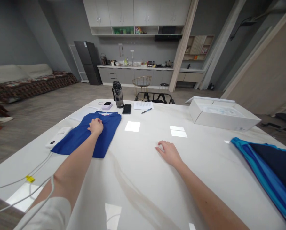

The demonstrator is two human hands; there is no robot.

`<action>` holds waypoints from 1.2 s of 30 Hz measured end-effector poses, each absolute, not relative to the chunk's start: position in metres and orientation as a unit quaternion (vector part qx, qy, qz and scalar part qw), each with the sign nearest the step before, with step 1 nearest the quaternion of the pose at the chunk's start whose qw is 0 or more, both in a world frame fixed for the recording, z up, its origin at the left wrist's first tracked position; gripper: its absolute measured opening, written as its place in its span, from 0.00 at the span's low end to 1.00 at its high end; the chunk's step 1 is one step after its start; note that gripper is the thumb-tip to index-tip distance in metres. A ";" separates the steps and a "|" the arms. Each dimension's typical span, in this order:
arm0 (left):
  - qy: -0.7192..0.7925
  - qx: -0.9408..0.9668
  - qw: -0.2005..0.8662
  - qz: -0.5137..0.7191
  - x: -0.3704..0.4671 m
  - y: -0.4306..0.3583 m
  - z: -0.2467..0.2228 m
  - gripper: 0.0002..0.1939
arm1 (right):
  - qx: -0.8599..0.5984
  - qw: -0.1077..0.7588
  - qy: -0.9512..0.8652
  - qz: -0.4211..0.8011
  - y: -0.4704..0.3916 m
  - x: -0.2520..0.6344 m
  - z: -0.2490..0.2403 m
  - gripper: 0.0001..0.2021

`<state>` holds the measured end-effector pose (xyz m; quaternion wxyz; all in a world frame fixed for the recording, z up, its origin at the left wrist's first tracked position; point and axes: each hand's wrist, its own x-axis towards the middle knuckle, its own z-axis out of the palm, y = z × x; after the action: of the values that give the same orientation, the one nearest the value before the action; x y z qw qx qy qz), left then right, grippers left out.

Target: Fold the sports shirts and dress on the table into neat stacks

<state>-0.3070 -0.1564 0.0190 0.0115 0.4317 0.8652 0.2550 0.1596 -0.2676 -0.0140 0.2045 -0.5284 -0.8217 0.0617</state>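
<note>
A folded blue T-shirt (109, 131) lies flat on the left side of the white table, its collar toward the far edge. Over the shirt is my left hand (96, 126), with its fingers curled in. The cloth around it lies smooth, and I see none of it pulled up between the fingers. My right hand (169, 152) is over the bare tabletop near the middle, apart from the shirt. Its fingers are bent, with a gap between thumb and fingertips and nothing held there.
A white box (226, 119) stands open at the right, with folded blue and dark clothes (274, 169) in front. A water bottle (118, 95), a black phone (127, 109), a pen (146, 111) and paper sit at the back. Beside the shirt lies a white device (59, 137); cables cross the left.
</note>
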 end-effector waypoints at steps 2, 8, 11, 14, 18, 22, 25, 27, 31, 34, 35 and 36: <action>0.855 0.440 -0.013 0.274 -0.290 -0.159 0.027 0.13 | -0.527 0.210 -0.821 0.066 -0.268 0.159 -0.013 0.13; 0.699 0.640 0.079 0.310 -0.176 -0.187 0.043 0.10 | -0.548 0.313 -0.754 0.183 -0.264 0.165 -0.017 0.16; 0.553 0.743 0.234 0.295 -0.105 -0.226 0.036 0.10 | -0.572 0.430 -0.650 0.258 -0.259 0.178 -0.017 0.19; 0.397 0.794 0.367 0.278 -0.043 -0.274 0.025 0.12 | -0.579 0.474 -0.613 0.252 -0.259 0.198 -0.010 0.17; 0.249 0.831 0.442 0.227 0.027 -0.336 0.015 0.11 | -0.558 0.433 -0.668 0.234 -0.270 0.224 0.005 0.13; 0.140 0.853 0.475 0.165 0.065 -0.378 0.021 0.09 | -0.498 0.320 -0.778 0.210 -0.292 0.235 0.012 0.11; 0.229 0.856 0.405 0.224 0.048 -0.374 0.033 0.15 | -0.477 0.232 -0.831 0.166 -0.314 0.233 0.014 0.16; 0.382 0.855 0.251 0.245 0.018 -0.353 0.038 0.17 | -0.486 0.187 -0.842 0.137 -0.331 0.227 0.016 0.20; 0.700 0.685 0.016 0.203 -0.043 -0.295 0.032 0.29 | -0.497 0.129 -0.852 0.099 -0.361 0.210 0.027 0.29; 0.755 0.636 0.103 0.122 -0.057 -0.266 0.019 0.37 | -0.511 0.089 -0.849 0.104 -0.379 0.198 0.036 0.29; 0.749 0.642 0.120 0.108 -0.054 -0.261 0.015 0.38 | -0.518 0.075 -0.845 0.112 -0.385 0.195 0.038 0.29; 0.738 0.656 0.125 0.100 -0.049 -0.258 0.011 0.39 | -0.525 0.064 -0.840 0.121 -0.391 0.193 0.040 0.30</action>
<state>-0.0493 -0.2577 0.0108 0.1246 0.6558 0.7378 0.1005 0.1934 -0.3911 0.0403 0.0640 -0.5250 -0.8400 0.1214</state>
